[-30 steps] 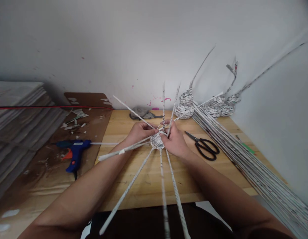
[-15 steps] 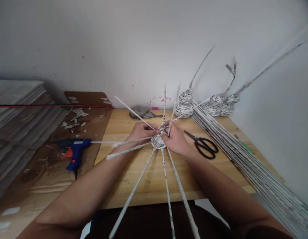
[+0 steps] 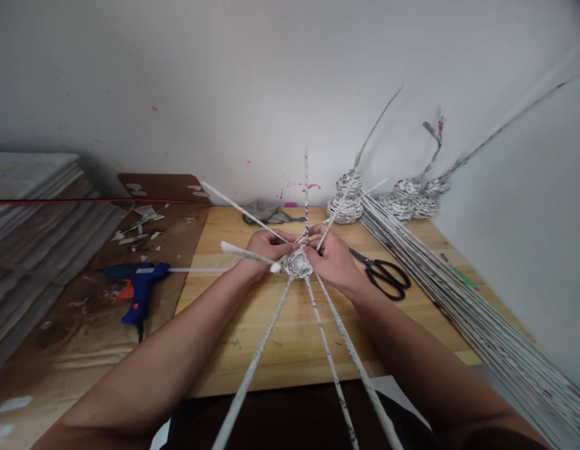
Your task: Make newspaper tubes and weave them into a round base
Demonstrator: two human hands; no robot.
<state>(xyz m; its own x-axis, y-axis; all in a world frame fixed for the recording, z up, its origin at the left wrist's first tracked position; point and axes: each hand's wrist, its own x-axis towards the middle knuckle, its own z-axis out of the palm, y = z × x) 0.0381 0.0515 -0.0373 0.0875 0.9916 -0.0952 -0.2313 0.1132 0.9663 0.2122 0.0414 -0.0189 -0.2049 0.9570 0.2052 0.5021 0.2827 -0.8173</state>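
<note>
A small round woven paper piece point(image 3: 298, 262) is held above the wooden table, with several rolled paper sticks fanning out from it. My left hand point(image 3: 267, 249) pinches its upper left edge, thumb toward the middle. On the upper right edge, my right hand point(image 3: 328, 253) is closed, its thumb on the weave and its fingers around the base of a stick. Three long sticks run down toward my body. One short stick points at the camera beside my left hand. The fingertips behind the piece are partly hidden.
Black scissors point(image 3: 387, 275) lie right of my hands, beside a long bundle of paper sticks point(image 3: 440, 281). Woven gourd shapes point(image 3: 345, 203) stand by the wall. A blue glue gun point(image 3: 144, 290) and stacked sheets point(image 3: 37, 237) are at left.
The woven piece has turned slightly in my hands. Its lower sticks have swung to the right, one left stick now points at the camera, and an upper right stick leans further right.
</note>
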